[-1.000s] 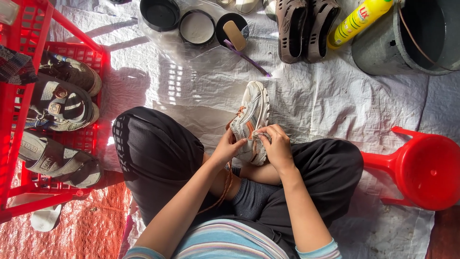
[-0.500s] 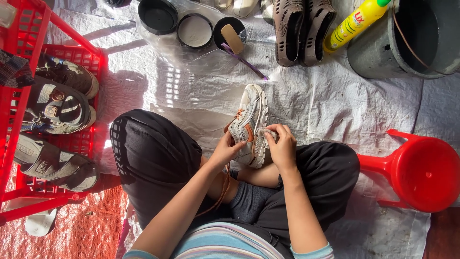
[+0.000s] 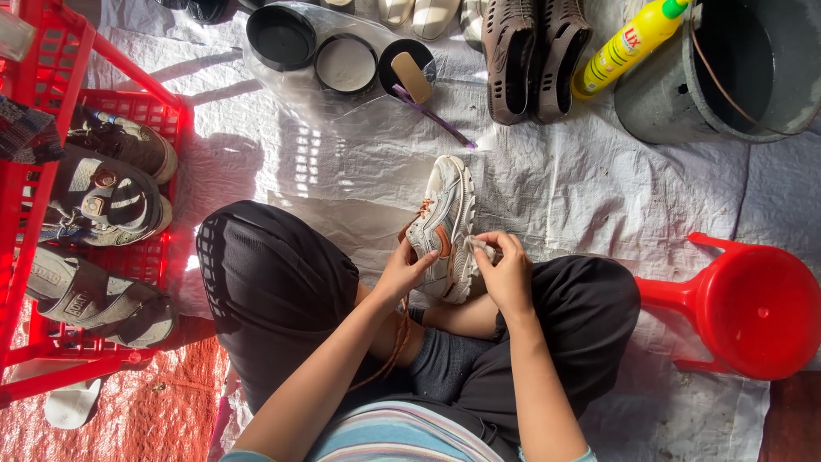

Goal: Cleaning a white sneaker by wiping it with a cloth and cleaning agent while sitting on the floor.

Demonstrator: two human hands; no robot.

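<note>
I sit cross-legged on a white woven sheet (image 3: 590, 197). A white sneaker with orange trim (image 3: 446, 224) rests on its side between my knees, toe pointing away. My left hand (image 3: 404, 272) grips the sneaker near its heel and orange lace. My right hand (image 3: 506, 272) pinches a small pale object against the sneaker's side; what the object is stays unclear.
A red crate (image 3: 51, 282) of sandals stands at left. Round tins (image 3: 345, 64), a brush (image 3: 428, 101), dark brown clogs (image 3: 534, 56), a yellow bottle (image 3: 629, 43) and a grey bucket (image 3: 727, 77) lie ahead. A red dipper (image 3: 753, 310) sits at right.
The view has shifted slightly. My right hand has slid a little along the sneaker's side; my left hand keeps its hold.
</note>
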